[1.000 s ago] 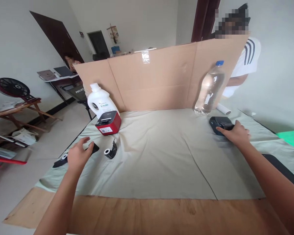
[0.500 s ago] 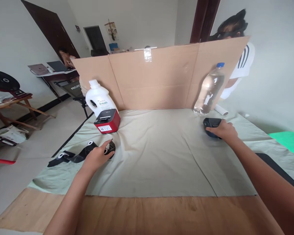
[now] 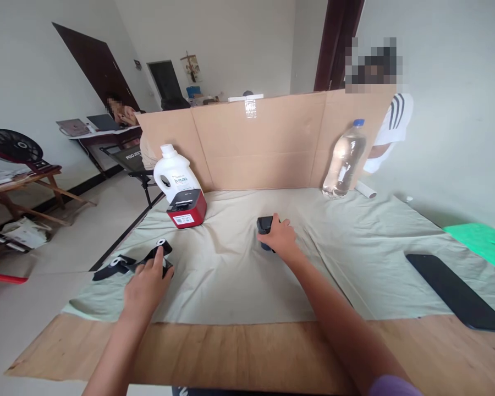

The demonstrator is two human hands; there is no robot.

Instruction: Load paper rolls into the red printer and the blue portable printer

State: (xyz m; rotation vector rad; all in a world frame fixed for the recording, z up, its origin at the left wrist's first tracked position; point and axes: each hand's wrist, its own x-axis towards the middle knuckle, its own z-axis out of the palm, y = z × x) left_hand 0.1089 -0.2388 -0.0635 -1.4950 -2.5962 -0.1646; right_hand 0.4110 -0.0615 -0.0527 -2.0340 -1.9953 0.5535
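Observation:
My left hand (image 3: pixel 146 283) is closed around a black roll (image 3: pixel 166 266), low over the cloth at the left; the fingers cover most of it. Close by lie more black rolls with white cores, one beside my fingertips (image 3: pixel 163 245) and another farther left (image 3: pixel 116 262), with loose black strip between them. Near the middle of the cloth, my right hand (image 3: pixel 281 237) grips a small black object (image 3: pixel 265 224) from its right side. Its exact kind is hard to make out. Behind my left hand stands a red and black boxy printer (image 3: pixel 187 209).
A white jug (image 3: pixel 176 171) stands behind the printer, and a clear bottle with a blue cap (image 3: pixel 345 160) leans by the cardboard screen (image 3: pixel 264 143). A white tube (image 3: pixel 366 190), a black flat slab (image 3: pixel 454 289) and a green sheet (image 3: pixel 478 245) lie right. People sit beyond.
My right hand has carried the black object leftward from near the bottle to the middle of the cloth. My left hand has shifted left with its roll, nearer the other rolls.

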